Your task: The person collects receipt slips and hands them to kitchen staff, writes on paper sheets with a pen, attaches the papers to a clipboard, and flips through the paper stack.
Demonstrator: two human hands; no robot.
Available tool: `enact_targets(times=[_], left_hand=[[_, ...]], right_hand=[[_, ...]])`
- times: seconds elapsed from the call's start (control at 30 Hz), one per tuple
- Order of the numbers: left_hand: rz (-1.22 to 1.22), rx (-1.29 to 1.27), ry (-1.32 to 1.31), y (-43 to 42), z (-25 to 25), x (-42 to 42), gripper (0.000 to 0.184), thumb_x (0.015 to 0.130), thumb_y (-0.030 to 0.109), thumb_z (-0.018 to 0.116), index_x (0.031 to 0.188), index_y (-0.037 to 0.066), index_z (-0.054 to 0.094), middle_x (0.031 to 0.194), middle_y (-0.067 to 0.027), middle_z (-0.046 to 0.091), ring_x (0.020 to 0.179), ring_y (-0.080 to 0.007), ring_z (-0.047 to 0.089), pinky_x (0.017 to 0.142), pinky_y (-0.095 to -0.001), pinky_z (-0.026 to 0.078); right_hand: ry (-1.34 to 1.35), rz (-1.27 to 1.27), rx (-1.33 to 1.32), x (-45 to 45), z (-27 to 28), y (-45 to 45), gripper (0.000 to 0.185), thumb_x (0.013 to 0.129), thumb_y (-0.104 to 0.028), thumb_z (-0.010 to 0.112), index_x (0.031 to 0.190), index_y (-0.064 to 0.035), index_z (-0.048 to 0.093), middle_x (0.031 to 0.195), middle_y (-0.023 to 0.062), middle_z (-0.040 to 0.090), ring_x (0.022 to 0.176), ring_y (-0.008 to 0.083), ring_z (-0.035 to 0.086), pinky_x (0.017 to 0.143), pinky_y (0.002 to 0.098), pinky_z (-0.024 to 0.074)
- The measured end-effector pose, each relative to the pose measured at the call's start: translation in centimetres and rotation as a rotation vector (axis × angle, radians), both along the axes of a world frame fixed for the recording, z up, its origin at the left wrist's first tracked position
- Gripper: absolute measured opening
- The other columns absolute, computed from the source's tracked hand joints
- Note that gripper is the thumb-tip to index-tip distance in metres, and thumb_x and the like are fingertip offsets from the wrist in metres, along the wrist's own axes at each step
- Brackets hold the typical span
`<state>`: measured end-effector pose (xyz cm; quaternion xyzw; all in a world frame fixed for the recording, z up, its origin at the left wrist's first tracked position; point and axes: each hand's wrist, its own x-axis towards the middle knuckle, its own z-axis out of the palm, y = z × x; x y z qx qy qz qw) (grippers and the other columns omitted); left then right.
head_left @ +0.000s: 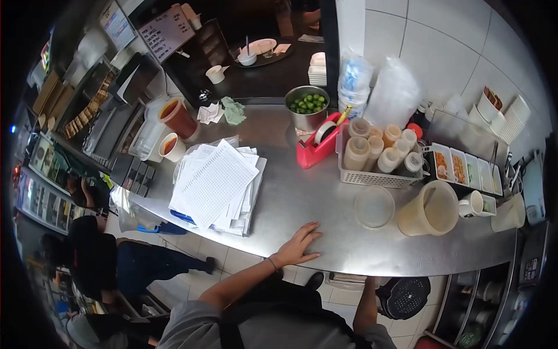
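My left hand (297,244) lies flat on the front edge of the steel counter (290,200), fingers spread and nothing in them. My right forearm (366,305) reaches up to the counter's front edge, and the hand is hidden beneath it. A pile of printed paper sheets (218,183) lies on the counter left of my left hand. To the right of that hand are a round translucent lid (375,207) and a plastic tub (427,209) with a handle sticking up inside. Behind them stands a red tape dispenser (318,145).
A basket (378,179) of squeeze bottles, a pot (308,119) of green limes and a tray of toppings (465,168) line the back. Two cups of red sauce (177,119) stand at left. A black stool (405,298) is below the counter; a co-worker (96,256) bends at left.
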<state>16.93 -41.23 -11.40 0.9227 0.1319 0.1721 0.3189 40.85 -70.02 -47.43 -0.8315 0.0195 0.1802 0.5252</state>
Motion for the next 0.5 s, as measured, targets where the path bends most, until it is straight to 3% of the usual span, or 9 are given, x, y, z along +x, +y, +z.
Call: enact_targets(times=[0.13, 0.17, 0.23, 0.27, 0.33, 0.4, 0.43, 0.47, 0.5], left_hand=[[0.005, -0.025, -0.047, 0.1, -0.2, -0.5, 0.054, 0.080, 0.032, 0.065, 0.120, 0.004, 0.043, 0.133, -0.0209, 0.032, 0.127, -0.0373, 0.030, 0.105, -0.0423, 0.028], [-0.012, -0.047, -0.063, 0.0, -0.1, -0.7, 0.054, 0.080, 0.032, 0.065, 0.120, 0.004, 0.043, 0.133, -0.0211, 0.032, 0.126, -0.0378, 0.030, 0.105, -0.0427, 0.028], [0.013, -0.096, -0.117, -0.1, 0.2, -1.8, 0.055, 0.078, 0.028, 0.067, 0.121, 0.004, 0.043, 0.133, -0.0218, 0.032, 0.126, -0.0392, 0.029, 0.104, -0.0444, 0.028], [0.034, -0.122, -0.144, 0.2, 0.5, -2.6, 0.055, 0.078, 0.027, 0.068, 0.121, 0.003, 0.042, 0.133, -0.0222, 0.032, 0.126, -0.0398, 0.029, 0.104, -0.0453, 0.028], [0.080, -0.063, -0.186, 1.5, 2.2, -5.6, 0.057, 0.076, 0.023, 0.069, 0.122, 0.003, 0.042, 0.133, -0.0227, 0.032, 0.126, -0.0403, 0.029, 0.104, -0.0469, 0.027], [0.178, 0.008, -0.229, 3.4, 4.5, -9.4, 0.059, 0.075, 0.020, 0.070, 0.123, 0.003, 0.041, 0.134, -0.0233, 0.033, 0.126, -0.0404, 0.029, 0.103, -0.0483, 0.027], [0.248, 0.053, -0.251, 4.6, 5.6, -11.3, 0.060, 0.074, 0.018, 0.071, 0.123, 0.002, 0.041, 0.134, -0.0235, 0.033, 0.125, -0.0404, 0.030, 0.102, -0.0488, 0.026], [0.338, 0.058, -0.281, 5.8, 6.2, -13.3, 0.060, 0.074, 0.017, 0.071, 0.123, 0.002, 0.041, 0.134, -0.0238, 0.032, 0.125, -0.0408, 0.030, 0.102, -0.0488, 0.025], [0.429, 0.063, -0.310, 7.0, 6.8, -15.0, 0.060, 0.073, 0.016, 0.071, 0.123, 0.001, 0.041, 0.135, -0.0241, 0.032, 0.124, -0.0413, 0.031, 0.102, -0.0489, 0.025]], right_hand=[[0.100, 0.187, -0.747, -5.6, 8.5, -1.1, 0.041, 0.085, -0.028, 0.055, 0.120, -0.0060, 0.052, 0.121, 0.0159, 0.054, 0.108, 0.0276, 0.054, 0.088, 0.0401, 0.0442], [-0.099, 0.787, -0.857, -6.3, 9.5, -3.4, 0.031, 0.084, -0.022, 0.054, 0.111, -0.0077, 0.060, 0.104, 0.0123, 0.063, 0.088, 0.0245, 0.062, 0.072, 0.0398, 0.0509], [0.252, 1.297, -0.662, -6.7, 14.9, -5.3, 0.024, 0.082, -0.015, 0.052, 0.101, -0.0077, 0.065, 0.083, 0.0082, 0.066, 0.064, 0.0192, 0.061, 0.051, 0.0330, 0.0494], [0.650, 1.152, -0.616, -7.3, 23.0, -2.6, 0.026, 0.081, -0.013, 0.052, 0.103, -0.0085, 0.064, 0.075, 0.0052, 0.064, 0.054, 0.0123, 0.053, 0.042, 0.0239, 0.0426], [0.550, 1.193, -0.054, -7.2, 30.9, -1.1, 0.030, 0.073, -0.004, 0.051, 0.100, -0.0008, 0.064, 0.078, 0.0041, 0.063, 0.066, 0.0117, 0.055, 0.055, 0.0247, 0.0437], [0.343, 1.011, 0.160, -7.5, 39.5, 4.6, 0.027, 0.072, 0.003, 0.054, 0.098, -0.0007, 0.062, 0.084, 0.0028, 0.061, 0.078, 0.0145, 0.056, 0.070, 0.0266, 0.0455], [0.087, 0.964, 0.181, -8.5, 46.5, 9.1, 0.021, 0.071, 0.004, 0.061, 0.091, -0.0020, 0.061, 0.087, 0.0036, 0.061, 0.082, 0.0157, 0.056, 0.077, 0.0273, 0.0443], [-0.456, 0.956, 0.269, -8.6, 49.4, 13.1, 0.018, 0.071, 0.000, 0.067, 0.088, -0.0038, 0.062, 0.089, 0.0042, 0.060, 0.083, 0.0159, 0.056, 0.076, 0.0270, 0.0425], [-0.590, 0.892, 0.341, -8.2, 52.1, 16.5, 0.014, 0.073, -0.004, 0.067, 0.085, -0.0047, 0.062, 0.087, 0.0047, 0.060, 0.079, 0.0150, 0.055, 0.073, 0.0276, 0.0412]])
